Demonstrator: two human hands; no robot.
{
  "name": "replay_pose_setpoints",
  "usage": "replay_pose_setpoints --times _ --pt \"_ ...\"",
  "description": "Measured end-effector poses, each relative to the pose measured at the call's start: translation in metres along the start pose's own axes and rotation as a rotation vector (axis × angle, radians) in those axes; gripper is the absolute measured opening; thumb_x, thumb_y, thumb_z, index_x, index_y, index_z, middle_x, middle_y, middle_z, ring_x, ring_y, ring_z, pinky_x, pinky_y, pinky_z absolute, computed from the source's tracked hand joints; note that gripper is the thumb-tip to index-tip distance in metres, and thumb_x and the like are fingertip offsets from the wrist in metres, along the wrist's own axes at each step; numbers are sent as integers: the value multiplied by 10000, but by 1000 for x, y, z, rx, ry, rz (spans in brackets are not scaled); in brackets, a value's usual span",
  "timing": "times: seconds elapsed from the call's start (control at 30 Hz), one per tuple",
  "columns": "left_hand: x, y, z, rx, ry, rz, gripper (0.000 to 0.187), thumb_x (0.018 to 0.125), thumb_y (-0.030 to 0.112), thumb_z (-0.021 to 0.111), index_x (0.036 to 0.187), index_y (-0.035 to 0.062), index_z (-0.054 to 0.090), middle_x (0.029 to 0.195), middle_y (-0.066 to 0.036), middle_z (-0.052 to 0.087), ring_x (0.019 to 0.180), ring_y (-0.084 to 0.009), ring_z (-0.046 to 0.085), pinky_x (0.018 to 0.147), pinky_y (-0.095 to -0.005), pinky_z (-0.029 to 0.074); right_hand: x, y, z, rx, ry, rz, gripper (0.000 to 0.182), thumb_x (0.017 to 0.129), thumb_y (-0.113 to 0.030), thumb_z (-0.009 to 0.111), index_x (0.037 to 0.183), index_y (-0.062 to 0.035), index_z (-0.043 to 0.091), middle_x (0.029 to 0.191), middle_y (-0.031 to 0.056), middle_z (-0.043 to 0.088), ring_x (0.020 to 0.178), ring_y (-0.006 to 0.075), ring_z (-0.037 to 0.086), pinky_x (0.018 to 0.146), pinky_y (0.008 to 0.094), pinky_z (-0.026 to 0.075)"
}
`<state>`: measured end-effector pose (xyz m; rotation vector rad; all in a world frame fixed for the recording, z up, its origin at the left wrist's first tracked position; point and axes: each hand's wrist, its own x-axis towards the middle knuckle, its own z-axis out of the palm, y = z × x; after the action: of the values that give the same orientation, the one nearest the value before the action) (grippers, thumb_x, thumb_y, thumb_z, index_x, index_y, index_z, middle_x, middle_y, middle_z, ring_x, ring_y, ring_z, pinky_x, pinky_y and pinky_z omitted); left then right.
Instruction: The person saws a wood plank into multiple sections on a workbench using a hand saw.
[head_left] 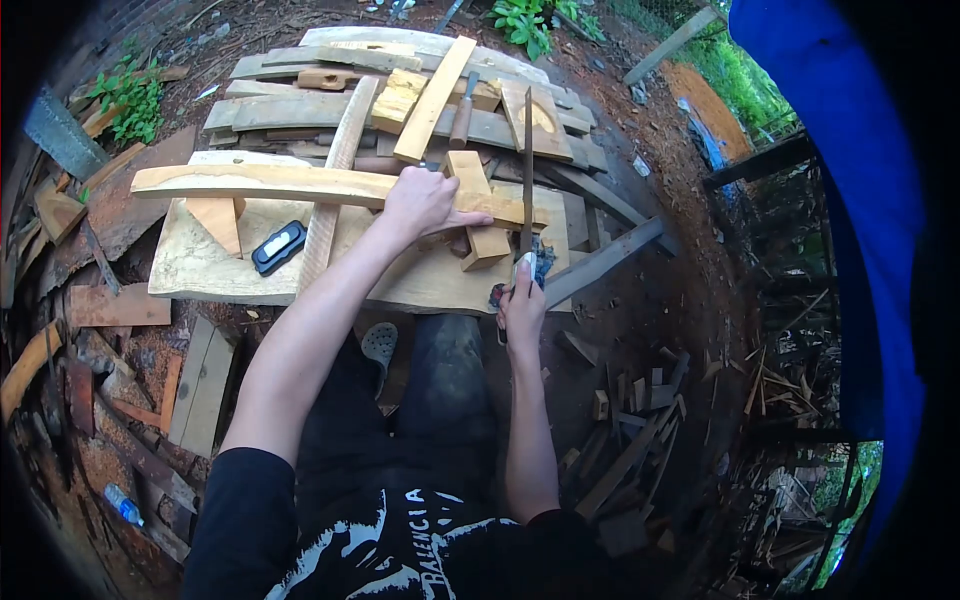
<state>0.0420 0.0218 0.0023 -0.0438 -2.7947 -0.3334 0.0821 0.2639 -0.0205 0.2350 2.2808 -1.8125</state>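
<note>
My left hand (425, 208) grips a long wooden board (260, 184) from above, fingers over its far edge and thumb stretched along the top. The board lies sideways across the bench, resting on a wooden block (487, 248) near its right end. In my right hand (522, 312) is the handle of a handsaw (528, 180), its narrow blade pointing away from me and crossing the board's right end. A chisel (462, 115) with a brown handle lies farther back.
A thick slab (400, 283) tops the bench nearest me. A rough batten (333, 215) and a black case with a white label (279, 247) lie on it. Behind are grey planks (290, 113) and a wooden mallet head (325, 79). Offcuts (640, 420) litter the ground at right.
</note>
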Motion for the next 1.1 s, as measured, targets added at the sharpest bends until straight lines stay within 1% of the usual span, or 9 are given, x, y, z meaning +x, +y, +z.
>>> replay_pose_setpoints --times 0.1,0.2,0.27,0.3,0.43,0.57,0.8,1.03,1.1 --pt "0 4 1 11 -28 -11 899 781 907 520 712 29 699 584 -141 658 570 -291 687 590 -390 535 1 4 1 50 -8 -39 542 1068 -494 521 826 -12 582 583 -26 461 457 71 419 430 263 307" --pt "3 7 7 7 -104 -14 888 806 883 521 869 16 704 732 -166 701 672 -300 716 631 -399 546 3 5 0 30 -18 -29 558 1062 -505 525 809 -12 584 593 -20 468 462 75 415 441 268 315" --pt "4 20 14 0 122 84 869 829 852 530 1060 27 678 914 -183 706 796 -318 726 687 -414 557 4 5 1 31 -11 -36 559 1062 -505 525 805 -11 583 596 -20 469 466 77 417 447 270 320" --pt "6 27 15 6 16 81 830 851 822 537 1182 67 636 1008 -180 684 869 -328 722 706 -426 543 3 5 1 21 -4 -38 561 1062 -504 524 801 -11 582 600 -19 471 471 79 419 454 272 325" --pt "9 32 15 25 -48 30 839 850 829 527 1298 127 636 919 -153 708 817 -287 718 678 -402 505 -1 16 -9 19 -26 -46 552 1058 -505 534 807 -15 580 604 -22 473 483 84 429 471 275 337" --pt "13 27 22 19 -7 7 760 878 796 533 1153 97 645 895 -170 713 822 -323 731 689 -430 515 -51 46 -35 55 -58 -63 432 1086 -397 519 850 -40 573 608 -41 451 493 41 412 452 244 310" --pt "14 25 21 -12 -17 43 739 892 778 531 1103 77 638 847 -156 709 774 -313 727 685 -427 529 -157 78 -97 67 -111 19 388 1099 -363 481 888 -47 556 603 -51 430 490 27 395 452 223 303" --pt "16 19 22 -30 45 106 739 876 772 558 970 45 644 741 -130 695 704 -297 720 618 -402 536 -68 28 -53 -100 -112 -90 543 1091 -518 432 847 -46 542 532 -38 421 402 60 383 387 244 297" --pt "16 19 23 -33 71 114 734 874 770 562 955 45 643 735 -129 695 699 -297 721 613 -400 538 -24 7 -32 -28 -121 22 552 1094 -516 433 817 -50 536 531 -35 419 394 64 376 382 246 298"
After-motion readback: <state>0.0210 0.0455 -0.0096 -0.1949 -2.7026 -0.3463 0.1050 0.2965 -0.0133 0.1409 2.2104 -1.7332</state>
